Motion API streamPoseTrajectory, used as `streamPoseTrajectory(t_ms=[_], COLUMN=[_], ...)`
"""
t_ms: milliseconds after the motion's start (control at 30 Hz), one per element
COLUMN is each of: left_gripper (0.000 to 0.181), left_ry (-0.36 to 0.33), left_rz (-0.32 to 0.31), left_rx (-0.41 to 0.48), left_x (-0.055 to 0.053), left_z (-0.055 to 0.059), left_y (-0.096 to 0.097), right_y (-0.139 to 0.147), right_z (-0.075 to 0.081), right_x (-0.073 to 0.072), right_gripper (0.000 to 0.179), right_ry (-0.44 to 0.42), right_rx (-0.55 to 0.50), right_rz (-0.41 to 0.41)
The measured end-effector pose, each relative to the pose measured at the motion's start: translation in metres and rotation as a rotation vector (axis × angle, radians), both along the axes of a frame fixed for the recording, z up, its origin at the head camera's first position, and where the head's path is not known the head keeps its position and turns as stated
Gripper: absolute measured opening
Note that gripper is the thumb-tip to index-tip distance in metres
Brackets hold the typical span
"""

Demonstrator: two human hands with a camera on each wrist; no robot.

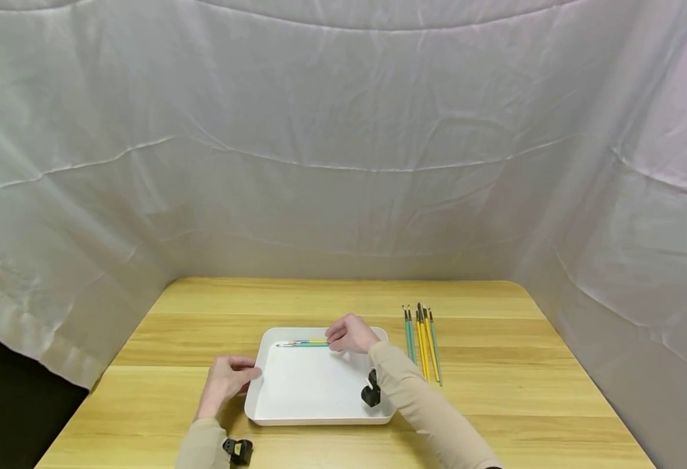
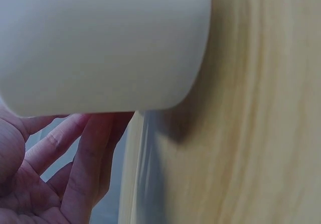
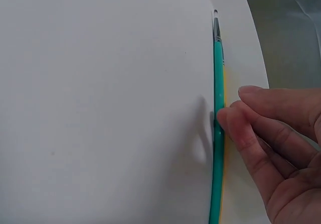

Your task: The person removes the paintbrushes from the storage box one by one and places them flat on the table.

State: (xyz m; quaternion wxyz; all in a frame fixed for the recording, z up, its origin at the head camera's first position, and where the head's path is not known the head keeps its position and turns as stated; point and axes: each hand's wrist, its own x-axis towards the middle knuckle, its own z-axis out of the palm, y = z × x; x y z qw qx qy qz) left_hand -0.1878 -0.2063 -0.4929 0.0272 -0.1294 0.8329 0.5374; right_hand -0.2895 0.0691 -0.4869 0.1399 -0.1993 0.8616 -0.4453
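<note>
A white tray (image 1: 314,391) lies on the wooden table, with a teal paintbrush (image 3: 218,78) and a yellow paintbrush (image 3: 225,88) side by side along its far edge. My left hand (image 1: 228,381) grips the tray's left rim, thumb on the rim and fingers against the outside wall; in the left wrist view, the fingers (image 2: 93,148) go partly behind the tray wall (image 2: 105,53). Over the far right of the tray, my right hand (image 1: 351,333) hovers low at the brushes. One of its fingertips touches or overlaps the teal brush, and the fingers are loosely bent.
Right of the tray, several teal and yellow paintbrushes (image 1: 423,339) lie in a loose group, bristles pointing away from me. The wooden table (image 1: 513,371) extends around the tray. Grey curtains (image 1: 343,195) hang behind the table and at both sides.
</note>
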Motion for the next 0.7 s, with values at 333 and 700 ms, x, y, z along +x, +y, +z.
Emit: streamPoseTrajectory(t_ms=[333, 700], left_gripper=[0.031, 0.032], left_ry=[0.001, 0.012], left_rz=[0.003, 0.000], left_rx=[-0.008, 0.012], left_x=[0.000, 0.000], left_z=[0.000, 0.001], left_y=[0.000, 0.001], right_y=[-0.001, -0.003], right_z=[-0.003, -0.013], right_x=[0.002, 0.003], right_gripper=[0.022, 0.018], right_ry=[0.030, 0.052], right_rx=[0.023, -0.005], right_rz=[-0.054, -0.140])
